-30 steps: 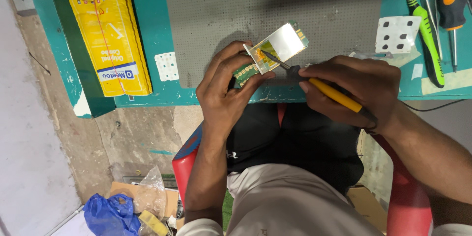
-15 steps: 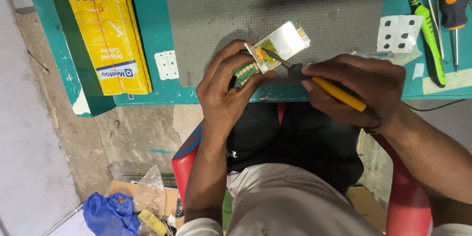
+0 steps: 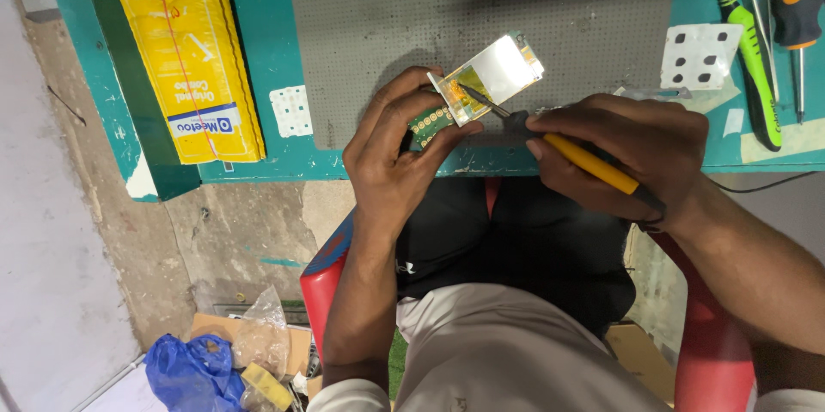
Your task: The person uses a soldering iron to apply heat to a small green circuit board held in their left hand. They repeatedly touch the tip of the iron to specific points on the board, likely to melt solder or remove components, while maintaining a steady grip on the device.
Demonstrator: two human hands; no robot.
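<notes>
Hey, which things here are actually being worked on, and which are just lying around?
In use: small circuit board with screen, held by left hand; yellow-handled soldering iron in right hand; grey mat.

Lying about: yellow packet, green screwdriver, orange-black screwdriver, white keypad sheets.

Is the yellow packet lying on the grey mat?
No, the yellow packet lies on the bare green tabletop, to the left of the grey mat and apart from it.
</notes>
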